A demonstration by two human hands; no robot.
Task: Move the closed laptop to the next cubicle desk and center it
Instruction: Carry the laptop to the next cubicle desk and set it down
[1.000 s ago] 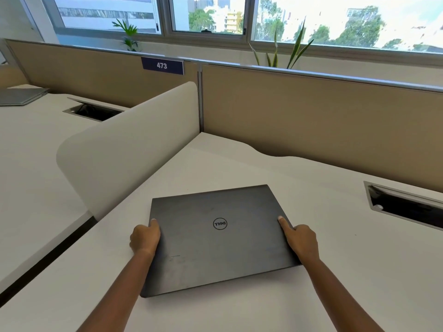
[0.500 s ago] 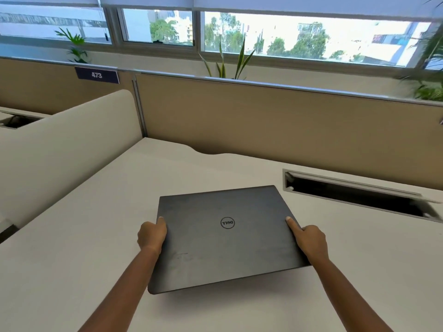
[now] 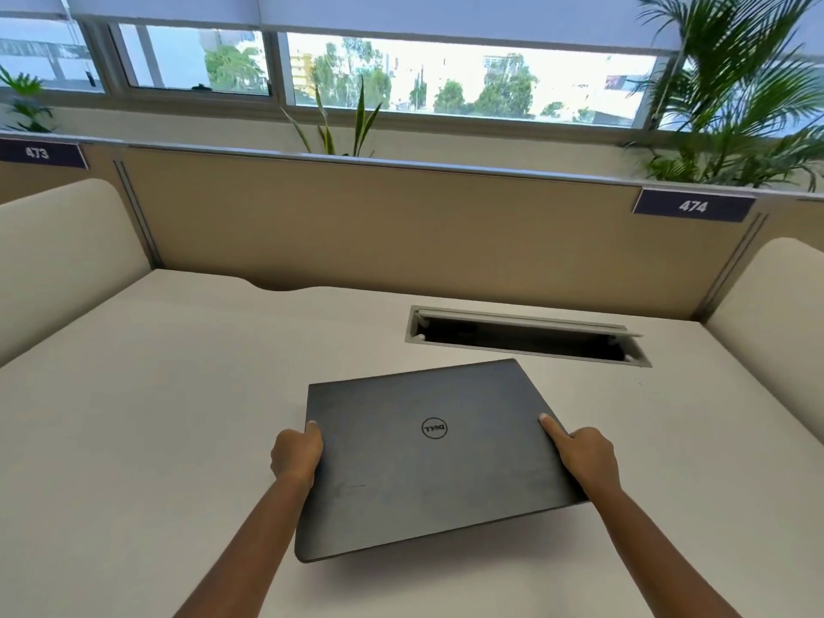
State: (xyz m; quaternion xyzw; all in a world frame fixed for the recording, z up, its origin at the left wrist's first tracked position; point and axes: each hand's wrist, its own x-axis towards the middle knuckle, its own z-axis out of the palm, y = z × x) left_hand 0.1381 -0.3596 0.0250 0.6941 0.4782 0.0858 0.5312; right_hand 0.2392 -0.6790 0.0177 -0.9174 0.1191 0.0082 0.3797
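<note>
Two hands gripping closed laptop (image 3: 428,457) edges, fingers hidden underneath, forearms cropped

The closed laptop (image 3: 428,457) is dark grey and matte, its round logo facing up on the lid, with faint scuffs near the left hand (image 3: 296,454). It sits between both hands, gripped at its side edges. Its near edge is raised off the pale counter (image 3: 156,417), casting a shadow beneath.

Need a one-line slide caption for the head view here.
Both hands, left hand and right hand, hold the closed laptop by its sides above the desk marked 474.
</note>
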